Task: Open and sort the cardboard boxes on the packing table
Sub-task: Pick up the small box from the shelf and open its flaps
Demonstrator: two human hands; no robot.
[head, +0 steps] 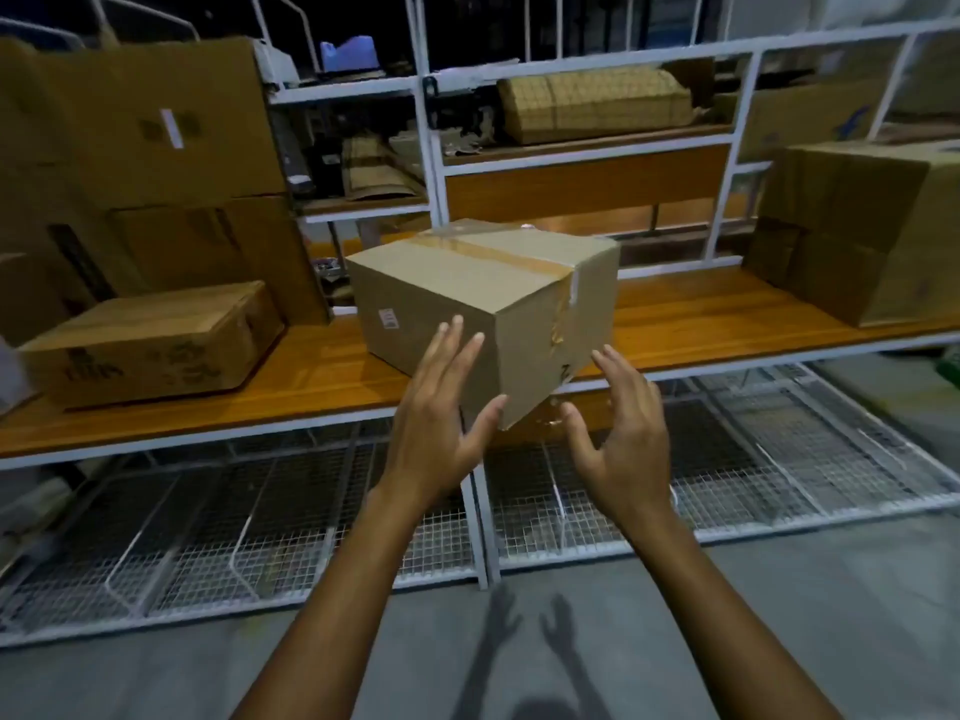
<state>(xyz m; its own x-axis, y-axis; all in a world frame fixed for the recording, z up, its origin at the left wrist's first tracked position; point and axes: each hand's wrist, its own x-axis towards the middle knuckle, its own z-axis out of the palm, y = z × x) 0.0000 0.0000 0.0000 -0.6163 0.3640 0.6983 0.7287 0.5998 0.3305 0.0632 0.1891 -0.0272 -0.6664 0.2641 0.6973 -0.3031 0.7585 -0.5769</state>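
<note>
A taped cardboard box (pixel 457 298) sits on the wooden packing table (pixel 701 319), turned so one corner juts over the front edge toward me. Brown tape runs across its top and down the right side; a small label is on its left face. My left hand (pixel 441 413) is spread, fingers straight, in front of the box's left face. To the right of the jutting corner my right hand (pixel 623 433) is spread too. Neither hand grips the box; whether they touch it I cannot tell.
A flat printed box (pixel 150 345) lies on the table at left, with tall cartons (pixel 140 163) stacked behind it. Large cartons (pixel 857 226) stand at the right end. White-framed shelves (pixel 587 148) hold woven mats behind. Wire mesh racks (pixel 260 522) lie under the table.
</note>
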